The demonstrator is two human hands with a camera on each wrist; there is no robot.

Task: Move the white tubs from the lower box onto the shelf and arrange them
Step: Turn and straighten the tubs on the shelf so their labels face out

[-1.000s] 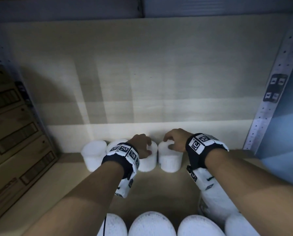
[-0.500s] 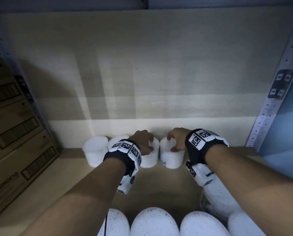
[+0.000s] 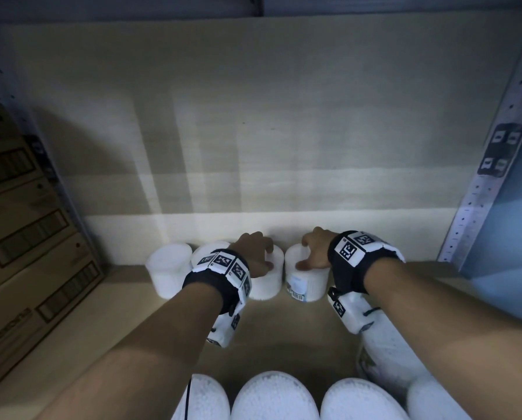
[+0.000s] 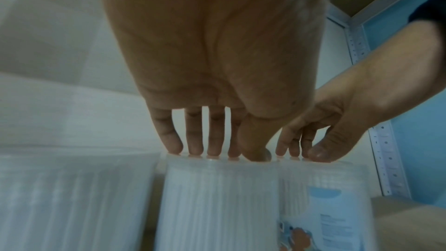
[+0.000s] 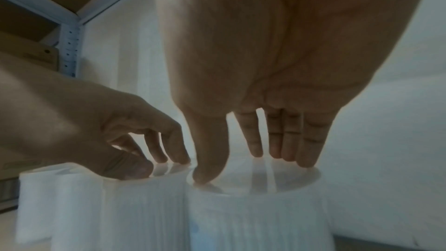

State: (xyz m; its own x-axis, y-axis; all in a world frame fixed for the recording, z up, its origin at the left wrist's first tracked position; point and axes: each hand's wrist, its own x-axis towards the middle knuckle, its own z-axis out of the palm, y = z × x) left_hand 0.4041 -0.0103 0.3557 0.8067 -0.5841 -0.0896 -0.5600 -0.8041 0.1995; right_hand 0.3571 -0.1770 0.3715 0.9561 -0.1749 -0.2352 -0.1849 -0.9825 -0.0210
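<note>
Little has changed since a moment ago: both hands stay on the tubs at the shelf's (image 3: 278, 338) back edge. The left hand (image 3: 255, 253) keeps its fingers (image 4: 169, 140) curled over the third tub (image 3: 267, 283), the right hand (image 3: 314, 248) over the end tub (image 3: 306, 283), just beside it. Open board runs rightward to the metal upright (image 3: 478, 201); cartons (image 3: 20, 237) crowd the left edge.

Over the last second both hands slid their tubs back toward the rear wall. The left hand (image 3: 255, 253) moved from the front edge of its tub (image 3: 265, 278) onto the lid; the right hand (image 3: 314, 251) spread across its tub (image 3: 305, 283).
</note>
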